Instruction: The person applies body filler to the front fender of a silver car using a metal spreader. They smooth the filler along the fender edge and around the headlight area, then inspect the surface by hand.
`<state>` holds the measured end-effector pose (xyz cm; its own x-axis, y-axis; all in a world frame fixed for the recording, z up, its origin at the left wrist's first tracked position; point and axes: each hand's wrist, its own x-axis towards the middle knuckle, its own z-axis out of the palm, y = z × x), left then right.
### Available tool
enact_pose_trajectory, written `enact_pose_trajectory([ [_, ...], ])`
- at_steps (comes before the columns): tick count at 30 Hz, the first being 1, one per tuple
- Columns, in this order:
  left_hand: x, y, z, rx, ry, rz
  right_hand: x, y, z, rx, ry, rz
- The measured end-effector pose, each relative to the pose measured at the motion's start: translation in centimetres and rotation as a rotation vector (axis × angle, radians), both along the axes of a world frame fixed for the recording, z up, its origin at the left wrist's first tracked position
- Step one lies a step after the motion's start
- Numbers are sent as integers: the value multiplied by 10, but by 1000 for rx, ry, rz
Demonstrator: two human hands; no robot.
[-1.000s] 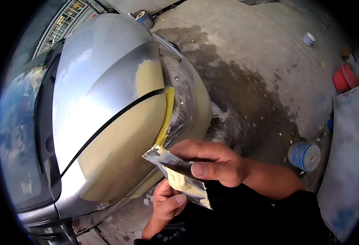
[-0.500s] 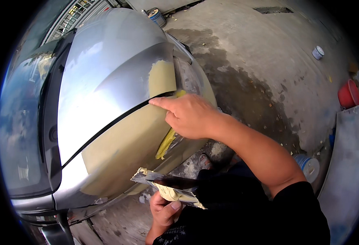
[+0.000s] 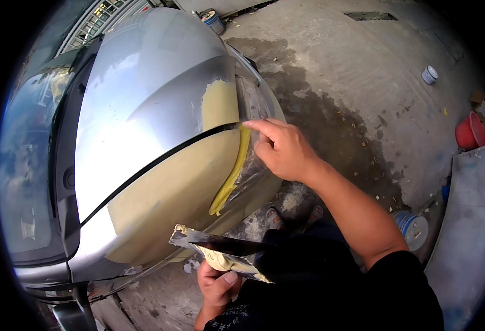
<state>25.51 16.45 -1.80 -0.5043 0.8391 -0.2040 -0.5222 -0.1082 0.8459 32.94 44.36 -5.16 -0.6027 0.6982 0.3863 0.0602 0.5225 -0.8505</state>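
My right hand (image 3: 285,150) reaches over the silver car with its index finger stretched out and the other fingers bent. The fingertip is at the front end of the hood gap, by the top of the yellow tape (image 3: 232,179) edging the plastic-covered headlight (image 3: 251,168); the hand holds nothing. Smooth beige filler covers much of the fender (image 3: 171,176), and a beige patch (image 3: 220,105) sits on the hood's front corner. Low by my body, my left hand (image 3: 216,286) grips a flat putty board (image 3: 220,243) with a lump of cream putty (image 3: 220,260) on it. Its far edge is crusted.
The windshield (image 3: 27,176) lies at the left, with the side mirror (image 3: 71,311) below it. On the stained concrete stand a small white can (image 3: 429,75), a red basin (image 3: 470,132) and a bucket (image 3: 411,229). Another bucket (image 3: 213,22) is beyond the car. A grey panel (image 3: 468,204) is at right.
My right hand has slid forward and right along the hood gap to the headlight's upper corner, uncovering more tape. My left hand and the board have shifted slightly left and up.
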Motion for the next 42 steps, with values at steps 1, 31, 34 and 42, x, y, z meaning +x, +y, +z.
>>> enact_pose_trajectory([
  [1, 0, 1, 0, -1, 4, 1, 0, -4, -1, 46, 16, 18],
  [31, -31, -28, -13, 96, 6, 14, -1, -74, 3, -635, 65, 267],
  [34, -32, -25, -6, 138, -41, 32, -7, -100, -4, -625, 181, 274],
  [42, -54, -39, -16, 173, 12, -41, -24, -154, -17, -458, 178, 261],
])
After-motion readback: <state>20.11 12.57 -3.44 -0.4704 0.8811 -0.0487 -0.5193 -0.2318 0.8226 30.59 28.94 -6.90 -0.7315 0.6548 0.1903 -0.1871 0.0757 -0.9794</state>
